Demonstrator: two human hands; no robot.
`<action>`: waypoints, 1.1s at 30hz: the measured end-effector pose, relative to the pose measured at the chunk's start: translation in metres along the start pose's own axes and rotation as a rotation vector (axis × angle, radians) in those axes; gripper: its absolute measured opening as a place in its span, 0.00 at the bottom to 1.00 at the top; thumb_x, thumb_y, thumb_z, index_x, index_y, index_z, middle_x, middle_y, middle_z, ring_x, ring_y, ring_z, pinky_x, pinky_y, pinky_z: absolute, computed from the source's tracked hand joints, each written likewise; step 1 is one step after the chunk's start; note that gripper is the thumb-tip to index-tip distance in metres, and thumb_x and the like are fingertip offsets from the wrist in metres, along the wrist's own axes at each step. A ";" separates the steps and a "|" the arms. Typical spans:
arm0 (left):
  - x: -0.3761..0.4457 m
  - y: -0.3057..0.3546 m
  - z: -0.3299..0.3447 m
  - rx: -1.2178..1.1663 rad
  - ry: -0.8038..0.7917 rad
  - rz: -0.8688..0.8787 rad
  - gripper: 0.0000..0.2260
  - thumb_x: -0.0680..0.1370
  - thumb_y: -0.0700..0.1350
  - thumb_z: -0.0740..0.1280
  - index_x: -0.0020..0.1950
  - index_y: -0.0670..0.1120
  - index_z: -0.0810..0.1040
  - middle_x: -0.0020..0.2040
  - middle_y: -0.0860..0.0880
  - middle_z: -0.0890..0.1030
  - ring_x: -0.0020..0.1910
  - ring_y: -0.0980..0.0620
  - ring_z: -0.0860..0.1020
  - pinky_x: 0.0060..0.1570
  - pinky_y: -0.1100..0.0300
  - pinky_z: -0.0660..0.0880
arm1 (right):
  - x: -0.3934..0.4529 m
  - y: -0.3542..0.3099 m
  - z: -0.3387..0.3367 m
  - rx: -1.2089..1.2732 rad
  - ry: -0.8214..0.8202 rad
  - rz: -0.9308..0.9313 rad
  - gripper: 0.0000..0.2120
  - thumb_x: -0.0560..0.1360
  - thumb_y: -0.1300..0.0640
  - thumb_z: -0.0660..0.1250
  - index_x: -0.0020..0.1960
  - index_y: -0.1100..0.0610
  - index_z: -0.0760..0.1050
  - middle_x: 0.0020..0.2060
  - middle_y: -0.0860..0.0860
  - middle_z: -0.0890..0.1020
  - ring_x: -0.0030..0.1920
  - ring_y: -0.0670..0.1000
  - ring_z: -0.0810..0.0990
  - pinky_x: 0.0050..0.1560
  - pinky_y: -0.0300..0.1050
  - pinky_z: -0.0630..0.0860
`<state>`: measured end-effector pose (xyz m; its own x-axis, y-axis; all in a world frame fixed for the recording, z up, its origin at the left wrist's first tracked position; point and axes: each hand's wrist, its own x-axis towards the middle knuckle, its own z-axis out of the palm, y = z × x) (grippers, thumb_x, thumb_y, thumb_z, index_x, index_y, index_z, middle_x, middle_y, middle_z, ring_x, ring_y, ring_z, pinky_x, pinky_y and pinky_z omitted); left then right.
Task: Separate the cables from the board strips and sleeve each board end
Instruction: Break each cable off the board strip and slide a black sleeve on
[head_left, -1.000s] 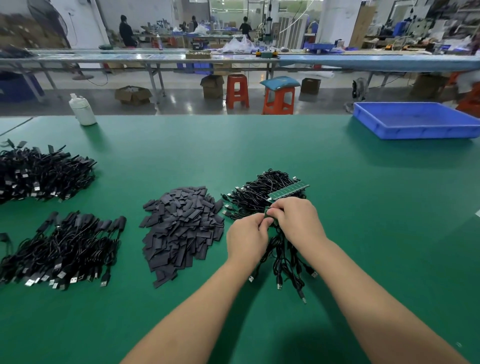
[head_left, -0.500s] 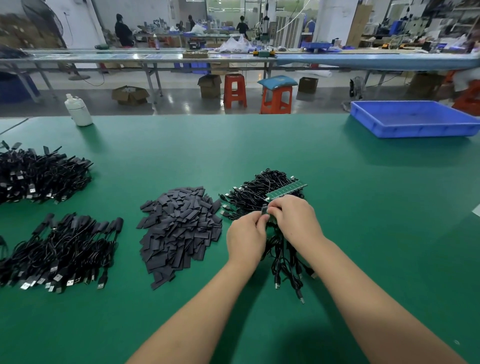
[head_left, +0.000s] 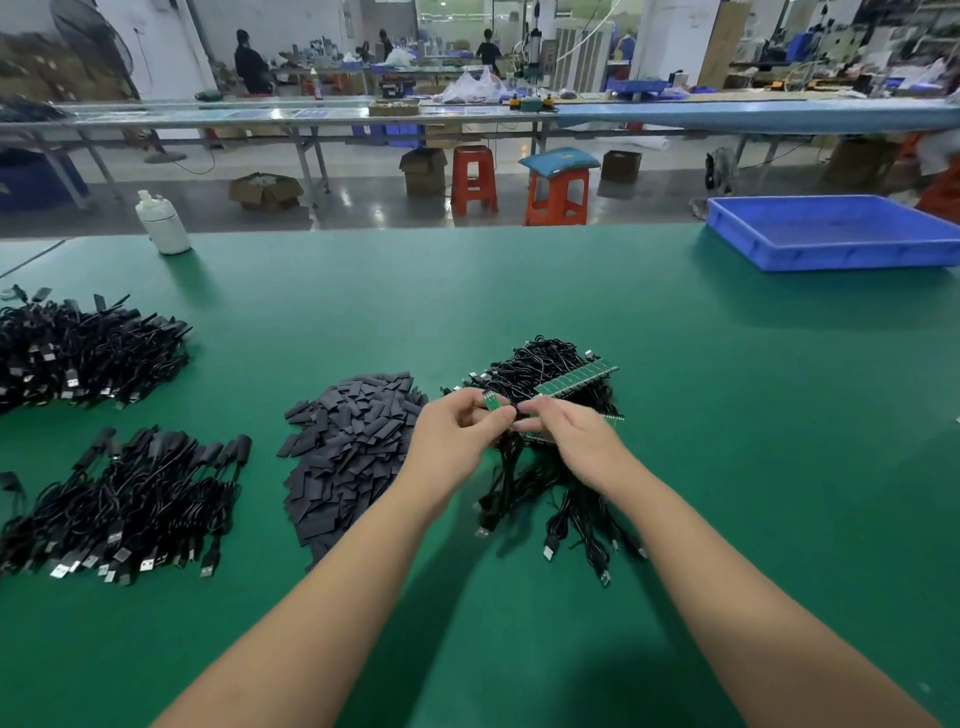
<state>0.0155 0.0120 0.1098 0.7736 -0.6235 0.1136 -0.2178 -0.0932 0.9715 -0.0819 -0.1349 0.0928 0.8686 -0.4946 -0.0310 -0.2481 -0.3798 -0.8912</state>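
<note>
Pinching a small green board piece (head_left: 491, 401) at its fingertips, the left hand (head_left: 457, 431) hovers over the tangled cables (head_left: 545, 467), while the right hand (head_left: 571, 436) grips the green board strip (head_left: 576, 383) just beside it. Black sleeves (head_left: 353, 441) lie heaped to the left on the green table (head_left: 727, 415), a blue tray (head_left: 831, 234) at its far right edge, workbenches beyond

Sleeve pile (head_left: 353, 441) left of cable heap (head_left: 545, 374)
</note>
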 end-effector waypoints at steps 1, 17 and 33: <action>-0.001 0.001 0.001 -0.059 -0.017 -0.005 0.17 0.75 0.46 0.73 0.44 0.33 0.73 0.31 0.38 0.73 0.31 0.51 0.70 0.34 0.59 0.65 | -0.003 -0.004 0.008 0.220 -0.073 0.065 0.22 0.83 0.39 0.51 0.60 0.47 0.80 0.51 0.46 0.86 0.56 0.47 0.83 0.60 0.46 0.75; -0.014 -0.052 -0.039 0.090 -0.107 -0.298 0.15 0.78 0.49 0.70 0.37 0.40 0.82 0.23 0.53 0.69 0.23 0.55 0.61 0.23 0.65 0.57 | -0.028 0.015 0.075 0.309 -0.172 0.176 0.10 0.82 0.53 0.62 0.50 0.55 0.79 0.35 0.48 0.81 0.24 0.47 0.66 0.25 0.38 0.64; -0.028 -0.097 -0.038 0.255 -0.016 -0.391 0.16 0.79 0.47 0.70 0.32 0.41 0.79 0.20 0.56 0.67 0.23 0.59 0.63 0.26 0.64 0.60 | -0.031 0.045 0.124 0.148 -0.261 0.260 0.14 0.83 0.48 0.56 0.41 0.52 0.71 0.28 0.46 0.66 0.23 0.45 0.62 0.25 0.42 0.61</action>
<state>0.0377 0.0677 0.0200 0.8180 -0.5151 -0.2558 -0.0527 -0.5101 0.8585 -0.0666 -0.0395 -0.0021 0.8696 -0.3367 -0.3611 -0.4259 -0.1416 -0.8936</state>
